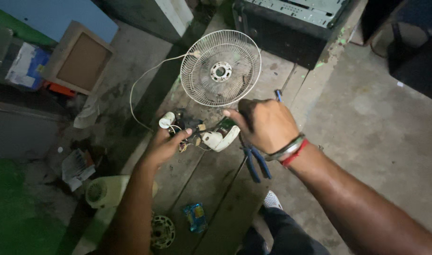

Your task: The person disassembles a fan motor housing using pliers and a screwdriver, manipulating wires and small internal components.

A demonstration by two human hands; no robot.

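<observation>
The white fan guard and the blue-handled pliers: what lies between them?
In the head view, the person's right hand lies between the fan guard and the pliers, covering the pliers' upper part.

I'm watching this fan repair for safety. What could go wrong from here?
1. The loose wires by the left hand might snag or tear as the white fan part is handled.
2. The right hand may knock the blue-handled pliers off the wooden bench.

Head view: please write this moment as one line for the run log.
left hand: holds wired fan part | right hand: on same part | pliers: on bench | fan guard: behind
</observation>
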